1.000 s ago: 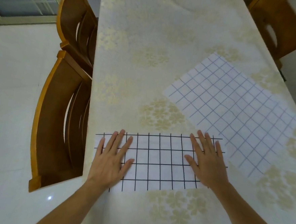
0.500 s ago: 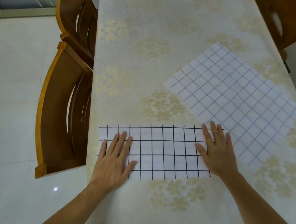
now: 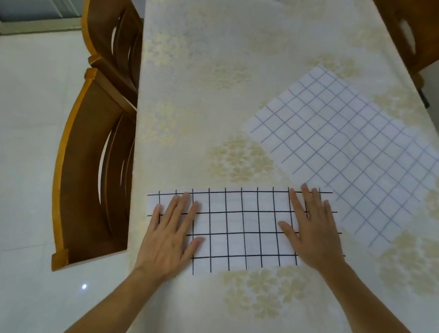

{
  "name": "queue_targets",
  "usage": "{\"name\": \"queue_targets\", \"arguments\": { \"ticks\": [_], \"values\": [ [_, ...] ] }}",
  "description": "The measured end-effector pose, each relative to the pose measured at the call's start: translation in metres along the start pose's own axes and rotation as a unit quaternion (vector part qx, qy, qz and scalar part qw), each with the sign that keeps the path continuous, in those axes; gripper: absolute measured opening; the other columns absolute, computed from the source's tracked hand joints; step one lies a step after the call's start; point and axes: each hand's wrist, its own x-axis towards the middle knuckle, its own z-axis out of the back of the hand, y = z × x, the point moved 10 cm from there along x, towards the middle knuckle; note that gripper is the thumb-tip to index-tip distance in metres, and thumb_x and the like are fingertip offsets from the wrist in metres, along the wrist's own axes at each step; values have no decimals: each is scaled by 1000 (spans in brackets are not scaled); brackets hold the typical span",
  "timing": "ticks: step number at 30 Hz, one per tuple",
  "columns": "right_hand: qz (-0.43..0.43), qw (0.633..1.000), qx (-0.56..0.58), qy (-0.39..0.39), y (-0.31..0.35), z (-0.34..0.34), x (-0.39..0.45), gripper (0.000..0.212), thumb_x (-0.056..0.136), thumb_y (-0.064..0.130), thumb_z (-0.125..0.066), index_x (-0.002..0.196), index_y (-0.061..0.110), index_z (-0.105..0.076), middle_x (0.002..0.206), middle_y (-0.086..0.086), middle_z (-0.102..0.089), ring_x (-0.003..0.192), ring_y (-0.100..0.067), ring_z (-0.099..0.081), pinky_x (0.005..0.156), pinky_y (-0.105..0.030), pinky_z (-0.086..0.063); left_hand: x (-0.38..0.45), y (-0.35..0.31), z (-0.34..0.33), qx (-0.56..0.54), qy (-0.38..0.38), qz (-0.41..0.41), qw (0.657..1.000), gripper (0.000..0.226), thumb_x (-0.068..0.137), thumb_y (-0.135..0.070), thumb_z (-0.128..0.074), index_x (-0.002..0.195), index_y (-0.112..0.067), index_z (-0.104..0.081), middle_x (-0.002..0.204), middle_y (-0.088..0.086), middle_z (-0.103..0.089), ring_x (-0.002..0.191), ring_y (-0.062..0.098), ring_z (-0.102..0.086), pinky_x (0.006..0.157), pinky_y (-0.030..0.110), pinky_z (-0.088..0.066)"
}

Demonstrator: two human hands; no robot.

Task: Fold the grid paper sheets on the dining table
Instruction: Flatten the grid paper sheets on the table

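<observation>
A folded grid paper sheet (image 3: 242, 227) with bold black lines lies as a wide strip on the dining table (image 3: 220, 62), near its front left corner. My left hand (image 3: 169, 235) presses flat on the strip's left end, fingers spread. My right hand (image 3: 312, 230) lies flat on its right end, fingers together and pointing away from me. A second, unfolded grid paper sheet (image 3: 349, 154) with thin grey-blue lines rests at an angle to the right and behind; its near corner passes close to my right hand.
The table wears a cream cloth with pale gold flowers. Two wooden chairs (image 3: 94, 157) stand tucked along the table's left edge, one behind the other. Another wooden chair (image 3: 415, 29) is at the far right corner. White tiled floor (image 3: 19, 152) lies to the left.
Both hands stay flat on the folded strip. The left hand has slid slightly down its left end, while the right hand stays at the right end. The view has shifted a little.
</observation>
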Motion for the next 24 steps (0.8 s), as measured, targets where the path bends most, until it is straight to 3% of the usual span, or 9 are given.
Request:
{"name": "queue_targets", "arguments": {
  "ticks": [5, 10, 14, 19, 24],
  "values": [
    [4, 1000, -18, -4, -5, -2, -5, 74, 99, 65, -26, 158, 22, -14, 167, -8, -8, 154, -28, -4, 122, -53, -18, 13, 12, -4, 8, 14, -3, 1000, 70, 99, -59, -18, 158, -23, -2, 166, 3, 7, 153, 22, 4, 120, 54, -13],
    [-9, 999, -35, 8, -6, -1, -4, 74, 99, 67, -19, 159, 26, -8, 167, -6, -5, 154, -27, -1, 123, -52, -15, 13, 10, -2, 3, 11, -12, 1000, 70, 100, -60, -17, 158, -24, 0, 166, 2, 9, 153, 22, 6, 121, 50, -6],
    [-64, 996, -47, 41, -8, 5, -8, 75, 97, 69, -14, 159, 28, -2, 167, -6, -3, 153, -29, -4, 120, -57, -20, 13, 13, 2, 16, 23, -29, 999, 70, 99, -64, -16, 158, -27, -7, 166, 5, -3, 153, 24, -4, 119, 49, -6],
    [-189, 982, -20, 1, -7, 35, -44, 68, 98, 55, -26, 155, 17, -28, 159, -15, -31, 146, -35, -32, 113, -57, -33, 28, -5, 39, 15, 0, -105, 994, 61, 97, -56, -29, 149, -25, -39, 159, 6, -32, 145, 26, -32, 116, 52, -17],
    [-285, 956, -25, -58, -2, 53, -88, 57, 93, 42, -44, 140, 10, -52, 143, -19, -52, 132, -37, -49, 104, -56, -44, 53, -64, 66, 25, -33, -272, 961, 52, 91, -43, -44, 137, -20, -53, 150, 7, -46, 136, 29, -45, 114, 56, -23]
  ]
}}
